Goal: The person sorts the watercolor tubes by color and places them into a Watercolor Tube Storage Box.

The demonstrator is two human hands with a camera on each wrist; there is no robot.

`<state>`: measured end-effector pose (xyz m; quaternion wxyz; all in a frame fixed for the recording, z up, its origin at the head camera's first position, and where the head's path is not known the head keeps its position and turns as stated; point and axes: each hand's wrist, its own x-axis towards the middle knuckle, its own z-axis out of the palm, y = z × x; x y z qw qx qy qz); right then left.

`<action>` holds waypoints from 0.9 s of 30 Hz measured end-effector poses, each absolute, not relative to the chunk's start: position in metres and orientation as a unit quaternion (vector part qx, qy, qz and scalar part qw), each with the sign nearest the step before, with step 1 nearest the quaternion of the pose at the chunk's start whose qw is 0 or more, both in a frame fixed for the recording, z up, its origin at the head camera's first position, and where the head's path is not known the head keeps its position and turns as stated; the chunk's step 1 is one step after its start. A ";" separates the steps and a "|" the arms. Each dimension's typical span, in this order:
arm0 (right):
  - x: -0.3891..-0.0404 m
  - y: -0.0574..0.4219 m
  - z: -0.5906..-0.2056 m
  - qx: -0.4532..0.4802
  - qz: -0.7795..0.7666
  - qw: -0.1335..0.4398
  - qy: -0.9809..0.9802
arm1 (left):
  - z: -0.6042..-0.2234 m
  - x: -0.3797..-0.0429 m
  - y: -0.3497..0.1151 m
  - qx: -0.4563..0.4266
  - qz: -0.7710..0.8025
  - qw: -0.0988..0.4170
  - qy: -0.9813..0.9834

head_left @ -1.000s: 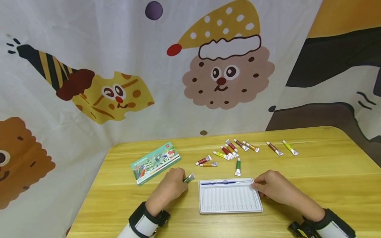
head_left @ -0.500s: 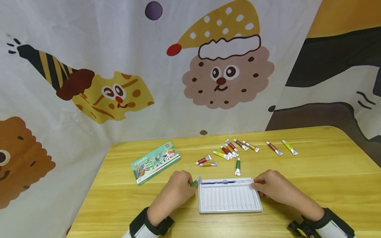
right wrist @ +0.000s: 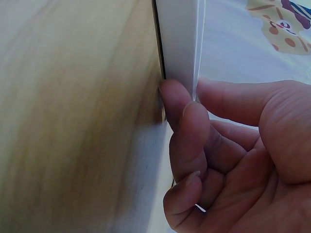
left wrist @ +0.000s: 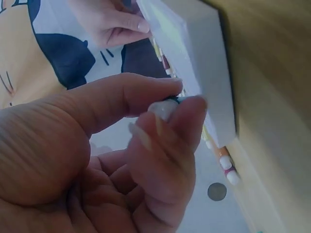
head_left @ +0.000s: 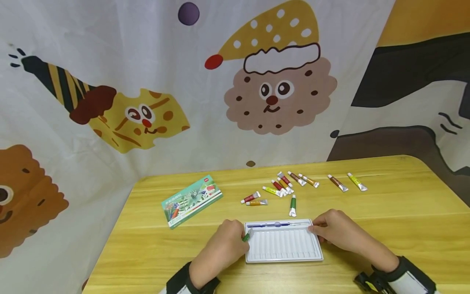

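A white plastic paint tray (head_left: pixel 284 256) with narrow slots lies on the table, a blue paintbrush (head_left: pixel 268 225) in its upper groove. At the tray's left end my left hand (head_left: pixel 227 248) pinches a green paint tube (head_left: pixel 247 236) between thumb and fingers. The silver end of that tube reaches over the leftmost slot. In the left wrist view its white cap (left wrist: pixel 163 109) shows between the fingertips, the rest mostly hidden. My right hand (head_left: pixel 339 231) grips the tray's right edge; in the right wrist view the thumb is on the rim and a finger is against the side wall (right wrist: pixel 179 43).
Beyond the tray lies another green tube (head_left: pixel 292 206). Several red, yellow, ochre and brown tubes are scattered farther back, including a brown tube (head_left: pixel 337 183) and a yellow-green tube (head_left: pixel 357 182). A green paint box (head_left: pixel 192 200) lies at the left. A cartoon-printed cloth (head_left: pixel 205 151) hangs behind the table.
My left hand has carried the green tube rightward and toward me, from the table beside the tray to over its left end. My right hand has kept its grip on the tray.
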<state>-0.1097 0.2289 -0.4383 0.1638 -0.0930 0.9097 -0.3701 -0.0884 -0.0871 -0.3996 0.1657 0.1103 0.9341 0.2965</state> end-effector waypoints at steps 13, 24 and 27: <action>-0.110 0.229 -0.438 -0.098 -0.369 0.161 0.910 | -0.402 -0.086 -0.081 0.086 0.285 0.181 0.937; -0.111 0.227 -0.439 -0.085 -0.367 0.163 0.912 | -0.404 -0.085 -0.077 0.093 0.261 0.168 0.946; -0.110 0.228 -0.439 -0.087 -0.368 0.162 0.911 | -0.405 -0.085 -0.076 0.102 0.257 0.165 0.947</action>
